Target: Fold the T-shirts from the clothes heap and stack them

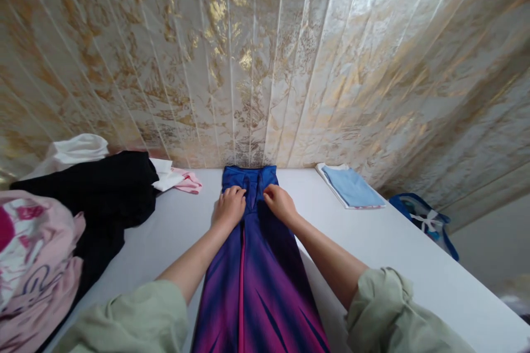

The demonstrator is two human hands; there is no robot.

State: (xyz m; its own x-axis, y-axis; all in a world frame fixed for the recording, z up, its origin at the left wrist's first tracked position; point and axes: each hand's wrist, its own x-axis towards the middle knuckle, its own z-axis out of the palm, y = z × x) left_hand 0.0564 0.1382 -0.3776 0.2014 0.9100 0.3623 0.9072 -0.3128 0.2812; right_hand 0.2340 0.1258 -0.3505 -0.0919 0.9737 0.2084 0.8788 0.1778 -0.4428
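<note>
With my left hand (230,205) curled over the blue-purple garment (267,287), grip unclear, and my right hand (281,205) pinching it opposite, I'd tug evenly, smoothing it between them.

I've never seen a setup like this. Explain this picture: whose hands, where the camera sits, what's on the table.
There is no machine: these are a person's bare hands, seen from a camera worn on their head, looking forward and down. The left hand and right hand are at the blue end of a long blue-to-purple fabric garment; how firmly they grip is hard to tell. It lies on a smooth white table. On the left is a heap of black, pink and white clothes; on the right, a folded light-blue cloth.
</note>
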